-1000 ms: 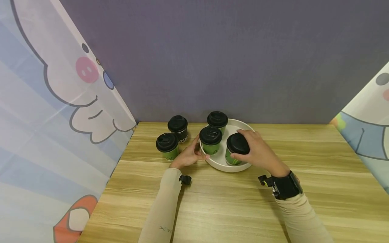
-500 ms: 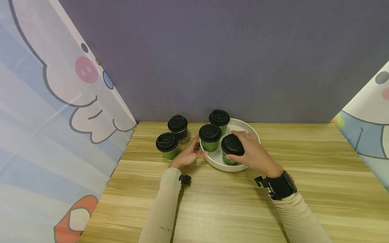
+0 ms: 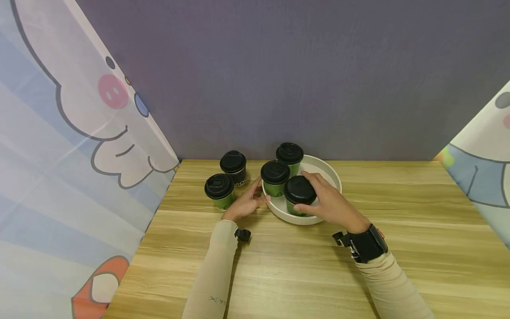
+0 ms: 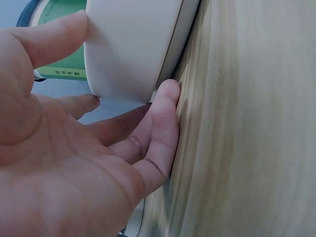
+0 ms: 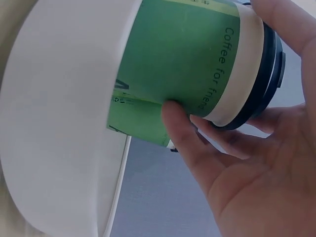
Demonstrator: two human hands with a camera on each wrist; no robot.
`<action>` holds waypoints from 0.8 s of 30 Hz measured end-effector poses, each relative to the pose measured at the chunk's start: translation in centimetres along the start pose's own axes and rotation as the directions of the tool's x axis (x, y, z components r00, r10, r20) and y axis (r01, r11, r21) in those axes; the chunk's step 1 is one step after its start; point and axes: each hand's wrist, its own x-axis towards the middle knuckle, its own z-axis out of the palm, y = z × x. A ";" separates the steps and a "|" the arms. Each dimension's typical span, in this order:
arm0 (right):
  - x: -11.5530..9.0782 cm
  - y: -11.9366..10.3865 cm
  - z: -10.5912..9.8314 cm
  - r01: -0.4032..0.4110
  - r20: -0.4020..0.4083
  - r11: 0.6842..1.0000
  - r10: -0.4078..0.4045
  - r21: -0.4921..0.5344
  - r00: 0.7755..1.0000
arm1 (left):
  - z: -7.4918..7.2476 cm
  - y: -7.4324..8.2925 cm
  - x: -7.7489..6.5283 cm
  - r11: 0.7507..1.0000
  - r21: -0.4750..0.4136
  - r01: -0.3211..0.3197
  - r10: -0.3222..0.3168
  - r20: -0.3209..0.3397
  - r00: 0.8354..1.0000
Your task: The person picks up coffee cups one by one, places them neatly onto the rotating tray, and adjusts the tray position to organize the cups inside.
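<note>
My right hand (image 3: 330, 199) holds a green paper coffee cup (image 5: 182, 54) with a black lid (image 3: 300, 189), thumb on the near side and fingers round the far side. This cup stands at the front of a round white tray (image 3: 332, 170), close against a second green cup (image 3: 274, 189). A third green cup (image 3: 294, 168) is behind them. At the tray's left side, my left hand (image 3: 244, 206) touches the outer wall (image 4: 131, 49) with thumb and index fingertip. Its other fingers rest low by the tabletop, loosely bent.
Left of the tray, a black lidded cup (image 3: 238, 177) and another green lidded cup (image 3: 224, 201) stand on the wooden table (image 3: 287, 270). A grey wall (image 3: 303, 79) rises behind the table's back edge. Cartoon-print curtains (image 3: 52, 186) hang at both sides.
My right hand has slid its cup leftward on the tray, up to the second green cup. The rear green cup and the tray have shifted slightly right; the left hand has barely moved.
</note>
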 end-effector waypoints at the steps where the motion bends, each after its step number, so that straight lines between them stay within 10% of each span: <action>1: 0.0 0.0 0.0 0.000 0.006 1.000 0.000 0.003 1.000 | 0.0 0.0 0.0 1.000 0.004 0.004 -0.004 0.000 1.000; 24: 0.1 -0.4 0.6 0.030 0.051 0.992 -0.036 0.119 0.998 | 0.2 -0.1 0.2 0.996 -0.085 -0.011 0.010 -0.019 1.000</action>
